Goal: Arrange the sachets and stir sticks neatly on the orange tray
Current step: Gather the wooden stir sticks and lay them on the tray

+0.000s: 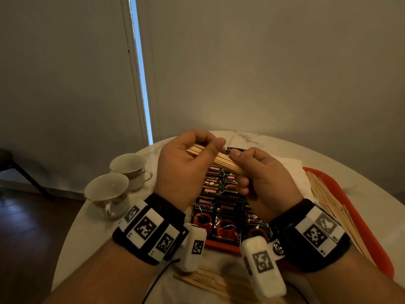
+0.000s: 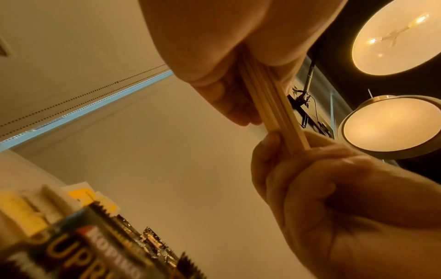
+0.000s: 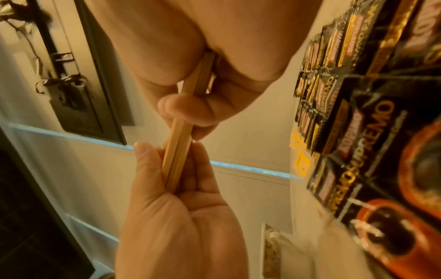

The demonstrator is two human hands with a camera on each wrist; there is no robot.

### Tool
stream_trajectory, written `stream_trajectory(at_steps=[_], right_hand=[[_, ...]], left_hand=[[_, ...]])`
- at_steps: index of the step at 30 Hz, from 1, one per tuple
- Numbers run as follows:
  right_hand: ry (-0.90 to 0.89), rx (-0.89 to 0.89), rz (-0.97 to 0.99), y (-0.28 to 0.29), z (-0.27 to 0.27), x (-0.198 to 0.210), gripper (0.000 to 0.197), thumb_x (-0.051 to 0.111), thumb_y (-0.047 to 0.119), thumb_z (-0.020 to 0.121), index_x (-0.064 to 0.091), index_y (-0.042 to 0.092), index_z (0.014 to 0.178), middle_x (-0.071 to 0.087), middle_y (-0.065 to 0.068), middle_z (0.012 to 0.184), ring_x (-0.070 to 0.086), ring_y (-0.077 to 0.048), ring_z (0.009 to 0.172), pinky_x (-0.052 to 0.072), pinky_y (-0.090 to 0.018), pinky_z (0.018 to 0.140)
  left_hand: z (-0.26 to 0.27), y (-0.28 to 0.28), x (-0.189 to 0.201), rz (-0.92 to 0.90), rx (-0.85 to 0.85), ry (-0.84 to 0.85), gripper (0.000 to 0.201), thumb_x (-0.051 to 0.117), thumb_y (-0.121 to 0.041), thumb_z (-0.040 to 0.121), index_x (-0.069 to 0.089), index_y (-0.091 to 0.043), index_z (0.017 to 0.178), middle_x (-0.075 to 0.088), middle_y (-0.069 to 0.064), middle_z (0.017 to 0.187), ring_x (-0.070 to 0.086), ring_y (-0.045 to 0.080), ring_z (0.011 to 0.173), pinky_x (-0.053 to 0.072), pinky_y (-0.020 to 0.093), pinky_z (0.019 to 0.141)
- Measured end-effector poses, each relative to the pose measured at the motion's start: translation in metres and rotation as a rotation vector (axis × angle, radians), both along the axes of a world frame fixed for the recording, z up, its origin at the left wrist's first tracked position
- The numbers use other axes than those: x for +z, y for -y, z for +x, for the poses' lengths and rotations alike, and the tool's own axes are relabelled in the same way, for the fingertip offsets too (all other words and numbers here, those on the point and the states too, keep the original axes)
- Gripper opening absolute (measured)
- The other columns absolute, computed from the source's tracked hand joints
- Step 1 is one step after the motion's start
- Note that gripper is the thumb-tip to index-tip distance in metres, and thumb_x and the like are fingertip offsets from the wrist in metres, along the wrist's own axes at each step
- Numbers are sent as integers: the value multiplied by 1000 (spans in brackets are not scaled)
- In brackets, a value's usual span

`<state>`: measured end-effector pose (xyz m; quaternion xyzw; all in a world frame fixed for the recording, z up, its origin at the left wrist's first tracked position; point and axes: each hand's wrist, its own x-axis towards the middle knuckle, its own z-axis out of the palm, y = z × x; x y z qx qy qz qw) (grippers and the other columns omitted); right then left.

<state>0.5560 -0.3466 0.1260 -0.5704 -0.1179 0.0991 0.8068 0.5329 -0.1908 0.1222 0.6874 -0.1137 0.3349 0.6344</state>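
Both hands hold one bundle of wooden stir sticks point(image 1: 221, 160) in the air above the sachets. My left hand point(image 1: 203, 150) grips the bundle's far end with thumb and curled fingers. Its near end is pinched by my right hand point(image 1: 238, 166). The wrist views show the same bundle point(image 2: 269, 105) point(image 3: 179, 143) running between the two hands. Black Kopiko sachets point(image 1: 221, 216) lie in overlapping rows on the orange tray point(image 1: 361, 216). More stir sticks point(image 1: 333, 200) lie side by side along the tray's right side.
Several loose stir sticks point(image 1: 208, 281) lie on the white marble table near its front edge. Two white teacups point(image 1: 129, 167) point(image 1: 107, 194) stand at the left. A white napkin point(image 1: 291, 170) sits behind the tray. The round table's edge curves close on the left.
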Motion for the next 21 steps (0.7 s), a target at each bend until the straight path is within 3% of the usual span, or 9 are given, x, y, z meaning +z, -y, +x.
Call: stream_trajectory(at_steps=[2, 4, 6, 8, 10, 12, 16, 18, 21], right_hand=[[-36, 38, 33, 1, 0, 3, 22, 71, 23, 82, 53, 11, 75, 53, -11, 76, 38, -8, 43, 32, -18, 37], [-92, 96, 52, 2, -2, 6, 22, 70, 23, 78, 52, 10, 83, 58, -2, 69, 36, -5, 42, 29, -15, 35], [-188, 143, 84, 3, -3, 8, 20, 68, 22, 77, 56, 10, 88, 59, 3, 65, 36, -3, 40, 27, -12, 34], [-287, 175, 129, 3, -5, 10, 13, 68, 21, 78, 69, 11, 87, 60, 3, 66, 37, -3, 40, 30, -11, 33], [-351, 175, 115, 3, -4, 11, 18, 69, 21, 85, 70, 11, 100, 63, -2, 73, 42, -3, 44, 37, -13, 35], [-399, 136, 111, 3, -2, 12, 20, 67, 23, 94, 66, 8, 108, 67, -8, 79, 52, -9, 50, 48, -18, 40], [-440, 139, 176, 3, -3, 17, 24, 60, 22, 101, 65, 3, 114, 68, -12, 80, 61, -14, 56, 55, -22, 48], [-423, 164, 187, 7, -6, 22, 25, 59, 21, 102, 64, 2, 116, 69, -12, 80, 62, -14, 58, 56, -22, 49], [-276, 186, 97, 18, -10, 34, 20, 57, 23, 101, 65, 6, 107, 72, -12, 86, 65, -18, 69, 58, -29, 60]], left_hand=[[-1, -1, 4, -27, -58, 35, 32, 77, -31, 85, 66, -9, 105, 77, 6, 90, 77, 22, 81, 64, 38, 72], [-3, -2, 9, -98, -191, 81, 44, 83, -29, 82, 59, -10, 114, 77, 7, 91, 77, 30, 86, 64, 48, 77], [-5, 1, 13, -204, -366, 107, 43, 83, -32, 81, 60, -14, 113, 76, 5, 86, 75, 31, 83, 62, 47, 78], [-7, 8, 17, -307, -472, 108, 33, 81, -36, 81, 67, -16, 104, 69, 5, 71, 69, 26, 67, 60, 44, 73], [-5, 12, 20, -383, -448, 86, 27, 78, -34, 85, 69, -12, 99, 55, 0, 57, 57, 19, 54, 56, 39, 68], [-3, 14, 23, -385, -380, 66, 22, 73, -30, 92, 71, -10, 101, 48, -1, 53, 51, 16, 50, 53, 37, 67], [-6, 18, 28, -230, -313, 36, 21, 68, -29, 92, 76, -14, 105, 54, 2, 58, 59, 20, 59, 56, 45, 72], [-7, 20, 36, -172, -327, 20, 23, 67, -31, 92, 77, -16, 107, 55, 3, 60, 62, 21, 62, 57, 47, 75], [0, 19, 54, -225, -319, -29, 22, 60, -25, 100, 73, -12, 111, 47, 2, 60, 56, 19, 58, 58, 41, 72]])
